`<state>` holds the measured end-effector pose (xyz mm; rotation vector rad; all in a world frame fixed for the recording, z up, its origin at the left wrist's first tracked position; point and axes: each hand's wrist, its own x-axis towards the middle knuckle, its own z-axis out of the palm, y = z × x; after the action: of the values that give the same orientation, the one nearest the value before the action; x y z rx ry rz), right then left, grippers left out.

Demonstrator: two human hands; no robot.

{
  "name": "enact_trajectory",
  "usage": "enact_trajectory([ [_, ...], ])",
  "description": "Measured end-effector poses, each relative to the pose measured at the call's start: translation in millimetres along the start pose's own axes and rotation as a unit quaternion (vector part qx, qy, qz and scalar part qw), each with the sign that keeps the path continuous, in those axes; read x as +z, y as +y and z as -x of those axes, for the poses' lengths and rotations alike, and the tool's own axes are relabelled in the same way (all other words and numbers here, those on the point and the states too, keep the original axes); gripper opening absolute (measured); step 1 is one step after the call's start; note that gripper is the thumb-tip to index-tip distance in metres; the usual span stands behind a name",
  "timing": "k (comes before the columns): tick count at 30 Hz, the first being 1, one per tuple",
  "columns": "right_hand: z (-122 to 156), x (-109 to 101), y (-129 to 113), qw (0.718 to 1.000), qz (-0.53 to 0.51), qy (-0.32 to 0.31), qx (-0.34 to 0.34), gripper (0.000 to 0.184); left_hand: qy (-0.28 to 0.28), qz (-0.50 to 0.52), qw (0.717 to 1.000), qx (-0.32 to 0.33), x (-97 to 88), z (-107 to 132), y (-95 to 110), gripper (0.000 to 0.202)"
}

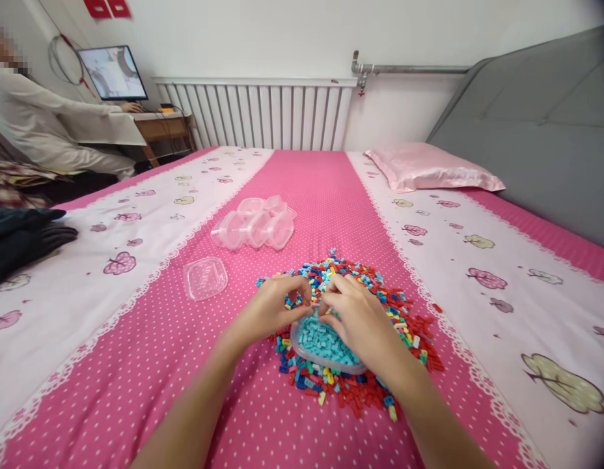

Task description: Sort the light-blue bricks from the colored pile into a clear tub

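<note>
A clear plastic container (306, 354) holds many light-blue toy building bricks (326, 342). It sits in a spread-out pile of mixed red, blue, yellow and green bricks (355, 391) on the bed. Above the container's far left side, my left hand (275, 303) is closed, thumb and fingers curled together. My right hand (355, 312) bends over the container from the right, its fingertips pinched close to the left hand's. Whatever lies between the fingertips is too small and too covered to make out.
A flat clear lid (205, 279) lies left of the pile. Several clear containers (256, 225) are grouped farther back. A pink pillow (429, 167) rests by the grey headboard (541, 117). Dark clothing (23, 241) is at the left edge. A person (43, 117) sits at a desk with a monitor (114, 73).
</note>
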<state>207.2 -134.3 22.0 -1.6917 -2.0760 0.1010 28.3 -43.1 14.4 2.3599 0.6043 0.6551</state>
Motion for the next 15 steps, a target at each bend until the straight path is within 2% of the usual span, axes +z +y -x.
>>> enact_trajectory([
  [3, -1.5, 3.9, -1.7, 1.000, 0.027, -0.012, -0.005, 0.016, 0.013, -0.002, 1.000, -0.015, -1.1, 0.7, -2.8, 0.008],
  [7, -3.9, 10.8, -5.5, 0.998, 0.056, -0.027, -0.011, 0.012, -0.022, 0.021, 0.999, -0.038, 0.5, 1.3, -5.5, 0.008],
  [15, -2.9, 19.1, -6.0, 0.993, 0.115, -0.024, -0.029, 0.010, -0.032, 0.028, 0.998, -0.044, 1.1, 0.8, -4.4, 0.005],
])
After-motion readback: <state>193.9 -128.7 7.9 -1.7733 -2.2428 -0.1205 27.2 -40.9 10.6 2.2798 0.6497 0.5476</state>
